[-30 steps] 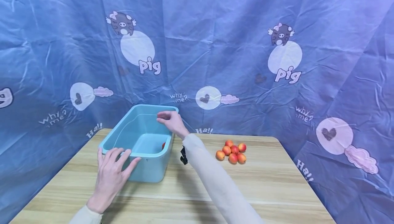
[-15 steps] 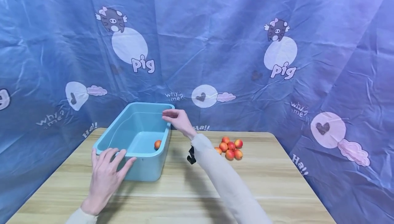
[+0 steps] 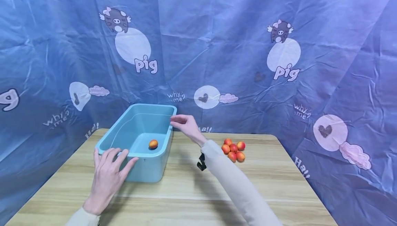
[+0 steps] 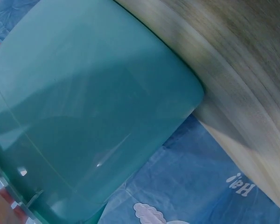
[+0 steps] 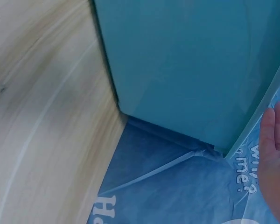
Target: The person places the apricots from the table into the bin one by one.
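A blue plastic bin [image 3: 145,167] stands on the left of the table. One orange-red fruit, like an apricot [image 3: 153,144], lies on its floor near the right wall. My left hand [image 3: 107,177] grips the bin's near rim, fingers hooked over the edge and thumb spread to the right. At the bin's right rim is my right hand [image 3: 187,126], its fingers extended together towards the bin and holding nothing. In the right wrist view those fingers [image 5: 268,133] show beside the rim. Several more apricot-like fruits [image 3: 233,148] lie in a cluster right of the bin.
The wooden table [image 3: 186,198] ends at the back against a wrinkled blue cloth [image 3: 235,64] printed with pigs, hearts and words. The bin's far end stands close to this cloth. My right forearm [image 3: 238,188] crosses in front of the fruit cluster's left side.
My right hand has drawn back rightwards from over the bin to its right rim. The fruit inside has rolled left, away from the wall. My left hand has stayed on the rim.
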Demonstrator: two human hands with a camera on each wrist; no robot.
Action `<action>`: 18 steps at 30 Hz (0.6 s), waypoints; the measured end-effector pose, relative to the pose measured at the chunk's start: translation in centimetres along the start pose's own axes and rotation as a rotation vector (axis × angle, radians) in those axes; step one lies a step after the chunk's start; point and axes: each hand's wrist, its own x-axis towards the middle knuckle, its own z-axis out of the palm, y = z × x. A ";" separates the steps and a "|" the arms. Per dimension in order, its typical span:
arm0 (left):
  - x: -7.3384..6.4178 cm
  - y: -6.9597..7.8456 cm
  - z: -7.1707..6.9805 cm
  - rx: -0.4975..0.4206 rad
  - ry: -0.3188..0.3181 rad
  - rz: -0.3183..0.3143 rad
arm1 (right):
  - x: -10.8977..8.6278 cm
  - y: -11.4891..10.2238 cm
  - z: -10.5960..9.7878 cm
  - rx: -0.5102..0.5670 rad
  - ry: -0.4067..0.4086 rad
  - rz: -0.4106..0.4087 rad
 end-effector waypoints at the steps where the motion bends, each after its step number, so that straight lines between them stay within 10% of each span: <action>1: 0.0 0.0 0.0 0.005 -0.007 0.000 | -0.2 0.1 -0.2 -0.003 0.002 0.007; 18: -0.3 0.0 1.0 0.010 0.124 0.025 | -3.1 2.6 -4.5 0.022 0.033 0.093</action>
